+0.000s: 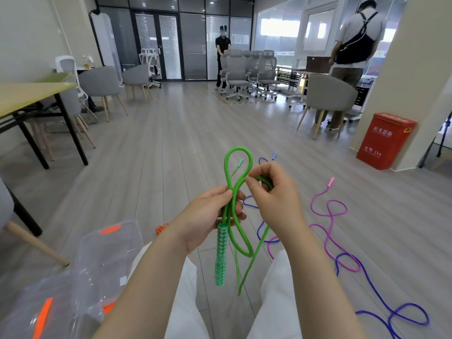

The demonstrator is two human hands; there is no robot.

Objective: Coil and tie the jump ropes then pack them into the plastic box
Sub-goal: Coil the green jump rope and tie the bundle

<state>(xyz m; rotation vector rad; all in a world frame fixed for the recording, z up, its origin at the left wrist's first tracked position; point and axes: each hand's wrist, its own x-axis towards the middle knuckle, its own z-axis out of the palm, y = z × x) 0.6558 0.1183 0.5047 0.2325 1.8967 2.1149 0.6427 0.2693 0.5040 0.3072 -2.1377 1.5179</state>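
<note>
1. Grey wood-plank floor [156, 133] runs through a large office room.
2. A light wooden table [27, 96] with black legs stands at left, grey padded chairs [100, 85] beside it.
3. Grey office chairs [247, 69] cluster before dark glass doors [156, 45].
4. Bright windows [315, 29] at right.
5. A red metal box [385, 140] stands by a pillar.

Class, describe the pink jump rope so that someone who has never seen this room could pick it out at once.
Start at the red box standing on the floor by the right-hand wall. On the floor nearer the camera, the pink jump rope snakes in loose curves, its pink handle end pointing towards that box. It crosses a blue rope, but is pink throughout; the green rope is held up in both hands.
</note>
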